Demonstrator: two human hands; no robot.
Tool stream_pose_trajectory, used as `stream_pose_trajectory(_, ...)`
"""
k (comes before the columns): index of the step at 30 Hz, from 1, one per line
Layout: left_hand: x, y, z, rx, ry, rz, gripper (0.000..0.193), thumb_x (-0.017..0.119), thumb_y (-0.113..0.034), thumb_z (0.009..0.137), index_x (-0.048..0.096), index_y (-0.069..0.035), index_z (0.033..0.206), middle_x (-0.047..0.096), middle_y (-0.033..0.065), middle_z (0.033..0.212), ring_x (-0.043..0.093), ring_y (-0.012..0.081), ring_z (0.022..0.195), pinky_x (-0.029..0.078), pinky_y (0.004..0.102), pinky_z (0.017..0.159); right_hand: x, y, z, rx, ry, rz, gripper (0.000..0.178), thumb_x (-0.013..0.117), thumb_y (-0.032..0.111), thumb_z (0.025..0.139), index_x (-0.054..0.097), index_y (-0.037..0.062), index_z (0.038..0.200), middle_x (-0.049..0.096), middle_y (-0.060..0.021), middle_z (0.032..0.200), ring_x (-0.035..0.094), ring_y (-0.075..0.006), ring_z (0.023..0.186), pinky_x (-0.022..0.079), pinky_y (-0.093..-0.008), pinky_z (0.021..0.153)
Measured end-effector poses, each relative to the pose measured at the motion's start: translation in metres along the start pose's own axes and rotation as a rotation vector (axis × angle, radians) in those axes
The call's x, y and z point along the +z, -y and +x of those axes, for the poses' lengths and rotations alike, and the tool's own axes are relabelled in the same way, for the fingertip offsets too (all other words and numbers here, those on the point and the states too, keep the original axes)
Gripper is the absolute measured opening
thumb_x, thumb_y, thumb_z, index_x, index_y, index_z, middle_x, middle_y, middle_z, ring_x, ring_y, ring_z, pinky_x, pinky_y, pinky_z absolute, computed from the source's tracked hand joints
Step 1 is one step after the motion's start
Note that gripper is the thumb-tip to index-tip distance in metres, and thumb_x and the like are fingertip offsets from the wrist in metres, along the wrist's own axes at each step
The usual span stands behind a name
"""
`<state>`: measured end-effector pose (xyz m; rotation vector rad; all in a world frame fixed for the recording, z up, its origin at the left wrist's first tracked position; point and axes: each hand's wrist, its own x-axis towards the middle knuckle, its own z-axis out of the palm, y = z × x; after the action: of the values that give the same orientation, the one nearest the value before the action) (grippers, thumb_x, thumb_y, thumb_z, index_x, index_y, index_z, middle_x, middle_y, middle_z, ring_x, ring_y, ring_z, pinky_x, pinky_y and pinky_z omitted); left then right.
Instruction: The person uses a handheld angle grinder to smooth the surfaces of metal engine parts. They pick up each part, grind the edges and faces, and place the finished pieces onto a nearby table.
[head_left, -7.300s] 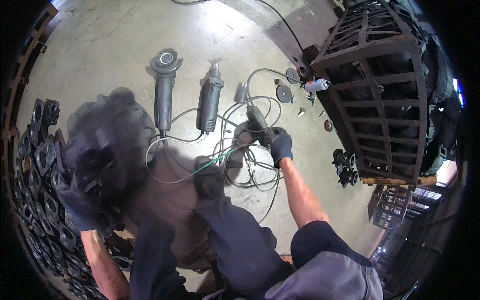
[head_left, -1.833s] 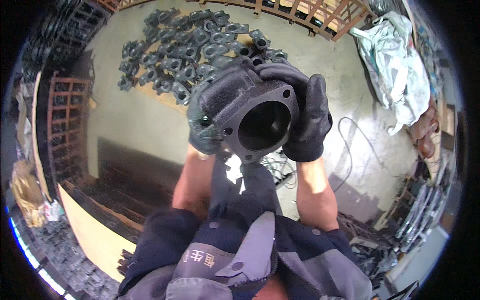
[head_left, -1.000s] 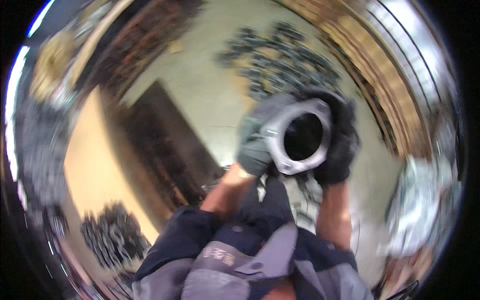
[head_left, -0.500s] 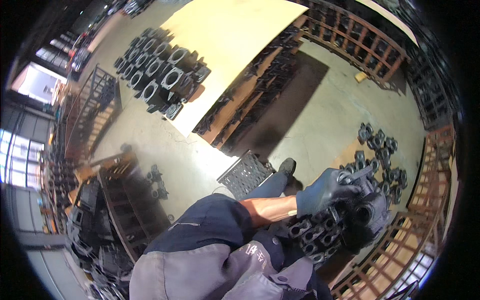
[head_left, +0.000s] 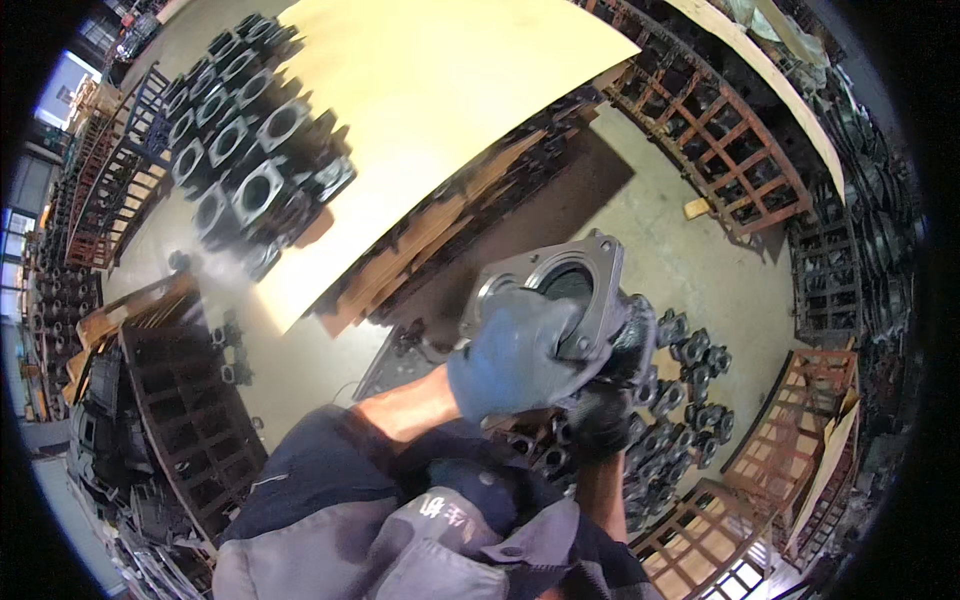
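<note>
A dark cast-metal housing (head_left: 605,285) with a bright machined flange and a round bore is held up in front of me, flange tilted up. My left hand (head_left: 520,350), in a blue glove, grips the flange, with fingers at the edge of the bore. From below, my right hand (head_left: 600,415), in a black glove, is closed round the dark lower body; some of its fingers are hidden behind the part. Rows of similar housings (head_left: 258,192) stand on a yellow sheet (head_left: 430,110) atop a layered stack at upper left.
Several smaller castings (head_left: 690,350) lie on the floor at right. Rusty metal crates (head_left: 745,140) line the far right, with more lattice racks (head_left: 800,400) nearer. A brown crate (head_left: 190,400) and heaped dark parts (head_left: 110,440) stand at left. A small yellow block (head_left: 697,208) lies on the floor.
Both hands have brought the housing from the lower right to the middle, and its flange now faces up. My view has turned, with the yellow-topped stack now closer.
</note>
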<state>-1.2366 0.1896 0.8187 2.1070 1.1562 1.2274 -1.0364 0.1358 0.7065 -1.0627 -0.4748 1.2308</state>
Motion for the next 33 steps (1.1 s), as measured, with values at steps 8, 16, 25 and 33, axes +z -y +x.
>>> stream_pose_trajectory(8, 0.016, 0.033, 0.106, 0.424, 0.354, 0.068, 0.017, 0.071, -0.013, 0.074, 0.056, -0.006, 0.073, 0.048, 0.0075, 0.055, 0.054, 0.0281, 0.050, 0.044, 0.0412, 0.049, 0.046, 0.008, 0.117, 0.117, 0.150, 0.082, 0.050, 0.051, 0.031, 0.103, 0.044, 0.0009, 0.142, 0.054, -0.0162, 0.137, 0.054, -0.0281, 0.122, 0.042, -0.0408, 0.109)
stream_pose_trajectory(16, 0.043, 0.038, 0.168, 0.414, 0.311, 0.305, 0.027, 0.072, -0.025, 0.079, 0.069, -0.002, 0.093, 0.064, 0.0088, 0.073, 0.066, 0.0291, 0.080, 0.056, 0.0441, 0.082, 0.075, 0.038, 0.217, 0.151, 0.316, 0.167, 0.048, 0.051, 0.029, 0.103, 0.045, -0.0001, 0.140, 0.055, -0.0166, 0.136, 0.056, -0.0276, 0.120, 0.045, -0.0400, 0.107)
stream_pose_trajectory(25, 0.028, 0.073, 0.150, -0.495, -0.562, 0.082, 0.033, 0.062, -0.015, 0.094, 0.062, 0.001, 0.123, 0.067, 0.0156, 0.115, 0.065, 0.0237, 0.105, 0.050, 0.0365, 0.093, 0.085, 0.040, 0.303, 0.294, 0.509, 0.281, 0.045, 0.052, 0.027, 0.103, 0.047, -0.0013, 0.138, 0.056, -0.0170, 0.134, 0.058, -0.0271, 0.118, 0.048, -0.0390, 0.105)
stream_pose_trajectory(33, 0.034, 0.103, 0.166, -0.773, -0.692, -0.563, 0.033, 0.051, -0.020, 0.105, 0.060, 0.002, 0.128, 0.067, 0.0120, 0.116, 0.066, 0.0171, 0.099, 0.055, 0.0323, 0.089, 0.089, 0.041, 0.325, 0.376, 0.684, 0.437, 0.043, 0.052, 0.024, 0.102, 0.049, -0.0023, 0.136, 0.057, -0.0173, 0.133, 0.059, -0.0265, 0.116, 0.050, -0.0382, 0.103)
